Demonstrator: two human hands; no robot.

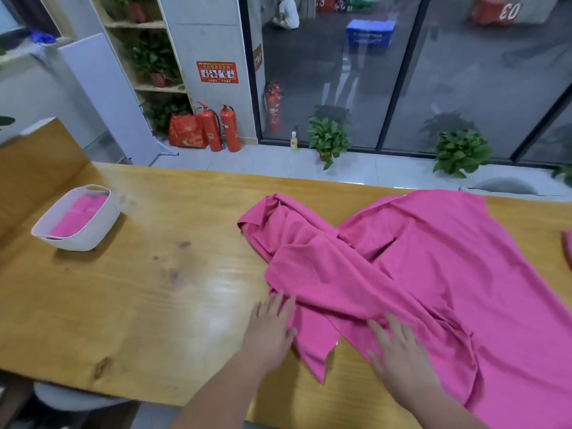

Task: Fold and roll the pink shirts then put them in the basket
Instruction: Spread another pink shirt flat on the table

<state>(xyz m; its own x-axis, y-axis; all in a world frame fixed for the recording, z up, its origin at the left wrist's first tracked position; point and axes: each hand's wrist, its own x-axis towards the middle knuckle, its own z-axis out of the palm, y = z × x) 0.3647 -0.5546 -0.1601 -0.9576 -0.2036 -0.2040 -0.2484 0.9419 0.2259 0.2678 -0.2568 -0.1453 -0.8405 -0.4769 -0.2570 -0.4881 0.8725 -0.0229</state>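
Right of my left hand (272, 326), under my right hand (400, 354), both flat and released, the pink shirt (433, 258) stretches away; the basket (89, 233) sits far left.

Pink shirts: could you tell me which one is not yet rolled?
The pink shirt spread on the table under the left hand and right hand; the others sit rolled in the basket.

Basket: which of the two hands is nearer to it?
Left. The left hand lies on the shirt's left edge, to the right of the basket; the right hand lies farther right, flat on the shirt.
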